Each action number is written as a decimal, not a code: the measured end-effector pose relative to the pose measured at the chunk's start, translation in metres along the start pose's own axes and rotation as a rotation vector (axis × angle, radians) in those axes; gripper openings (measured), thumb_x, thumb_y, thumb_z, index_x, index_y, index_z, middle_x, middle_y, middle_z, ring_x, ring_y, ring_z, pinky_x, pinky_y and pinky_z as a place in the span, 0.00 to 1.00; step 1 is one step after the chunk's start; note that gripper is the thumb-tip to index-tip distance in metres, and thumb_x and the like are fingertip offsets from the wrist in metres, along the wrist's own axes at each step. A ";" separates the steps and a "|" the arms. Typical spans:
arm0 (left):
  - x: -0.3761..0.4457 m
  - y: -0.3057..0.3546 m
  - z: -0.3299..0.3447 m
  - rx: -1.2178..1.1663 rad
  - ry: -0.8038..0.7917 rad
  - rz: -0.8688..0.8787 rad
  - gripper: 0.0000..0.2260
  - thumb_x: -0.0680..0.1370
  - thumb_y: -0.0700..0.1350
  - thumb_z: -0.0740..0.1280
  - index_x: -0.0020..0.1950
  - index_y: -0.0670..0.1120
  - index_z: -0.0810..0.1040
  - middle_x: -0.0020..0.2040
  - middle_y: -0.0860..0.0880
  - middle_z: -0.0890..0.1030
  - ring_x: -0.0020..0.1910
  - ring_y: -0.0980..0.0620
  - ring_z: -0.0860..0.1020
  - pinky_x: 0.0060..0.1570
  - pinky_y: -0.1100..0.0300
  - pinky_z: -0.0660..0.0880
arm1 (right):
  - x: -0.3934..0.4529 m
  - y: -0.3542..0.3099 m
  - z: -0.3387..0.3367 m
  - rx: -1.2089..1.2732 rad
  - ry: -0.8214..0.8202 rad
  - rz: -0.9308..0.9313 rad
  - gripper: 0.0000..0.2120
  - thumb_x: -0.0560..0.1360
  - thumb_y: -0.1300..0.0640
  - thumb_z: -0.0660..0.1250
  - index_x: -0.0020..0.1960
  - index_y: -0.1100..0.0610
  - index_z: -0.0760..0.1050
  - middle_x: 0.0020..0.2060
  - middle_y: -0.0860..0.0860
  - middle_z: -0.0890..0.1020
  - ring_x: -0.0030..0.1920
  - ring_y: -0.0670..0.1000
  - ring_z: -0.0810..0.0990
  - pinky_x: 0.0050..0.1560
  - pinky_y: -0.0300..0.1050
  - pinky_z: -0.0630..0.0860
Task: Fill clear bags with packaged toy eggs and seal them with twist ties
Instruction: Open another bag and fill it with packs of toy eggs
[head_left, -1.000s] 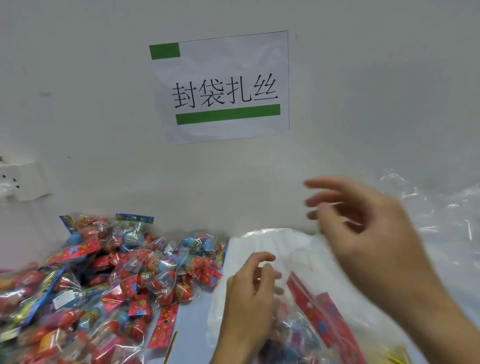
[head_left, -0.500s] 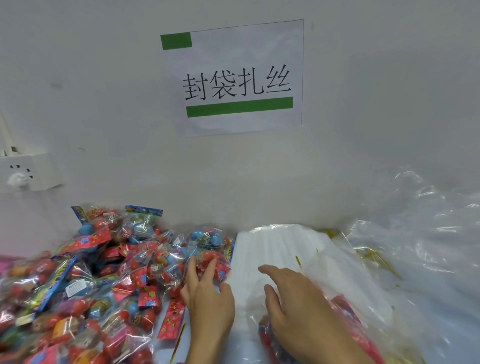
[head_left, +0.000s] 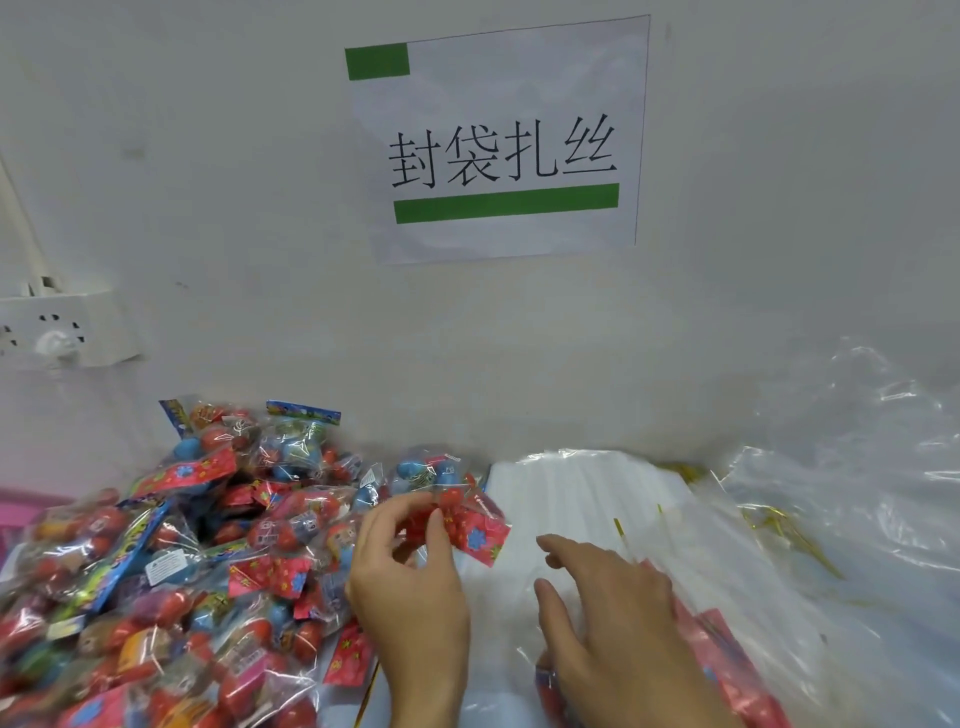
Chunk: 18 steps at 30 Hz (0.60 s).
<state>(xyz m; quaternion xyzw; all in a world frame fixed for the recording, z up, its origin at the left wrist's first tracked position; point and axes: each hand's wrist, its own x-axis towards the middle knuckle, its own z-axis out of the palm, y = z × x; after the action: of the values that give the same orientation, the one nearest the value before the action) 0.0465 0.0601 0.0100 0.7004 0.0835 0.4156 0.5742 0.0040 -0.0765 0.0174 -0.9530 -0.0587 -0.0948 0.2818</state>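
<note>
Left hand (head_left: 410, 587) pinching egg pack (head_left: 467, 525) at edge of pile (head_left: 156, 571); right hand (head_left: 608, 608) open, fingers spread on bag (head_left: 597, 493) w/ packs inside. Lift pack clear, spread bag mouth w/ right, drop in deep. Ties (head_left: 779, 530) just right, for sealing.

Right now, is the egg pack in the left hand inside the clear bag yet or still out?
Out. The left hand pinches the egg pack beside the pile, left of the clear bag.

Two bare forearms, left hand (head_left: 410, 587) and right hand (head_left: 613, 618), short plain nails.
</note>
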 end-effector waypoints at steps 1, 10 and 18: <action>0.001 0.002 0.001 -0.100 -0.004 -0.066 0.12 0.74 0.34 0.72 0.43 0.52 0.83 0.41 0.54 0.84 0.43 0.60 0.82 0.40 0.70 0.79 | 0.000 -0.001 0.001 0.020 0.002 0.003 0.25 0.83 0.41 0.54 0.78 0.38 0.52 0.67 0.31 0.67 0.71 0.37 0.62 0.72 0.43 0.47; -0.011 0.021 0.013 -0.792 -0.467 -0.636 0.07 0.70 0.35 0.70 0.42 0.45 0.85 0.42 0.40 0.82 0.37 0.50 0.82 0.34 0.59 0.80 | 0.003 -0.005 -0.005 0.757 0.289 0.102 0.41 0.69 0.49 0.78 0.66 0.25 0.54 0.59 0.29 0.70 0.57 0.36 0.77 0.54 0.34 0.71; -0.022 0.019 0.016 -0.505 -0.664 -0.518 0.16 0.71 0.53 0.76 0.55 0.50 0.79 0.51 0.44 0.83 0.44 0.47 0.84 0.38 0.56 0.80 | 0.010 0.015 -0.015 0.899 0.406 0.235 0.33 0.65 0.58 0.82 0.61 0.35 0.70 0.49 0.44 0.80 0.42 0.47 0.85 0.40 0.36 0.76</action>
<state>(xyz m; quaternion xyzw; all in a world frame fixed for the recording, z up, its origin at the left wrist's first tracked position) 0.0365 0.0293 0.0160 0.5902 -0.0362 0.0206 0.8062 0.0137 -0.0970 0.0239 -0.6999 0.0699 -0.2114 0.6786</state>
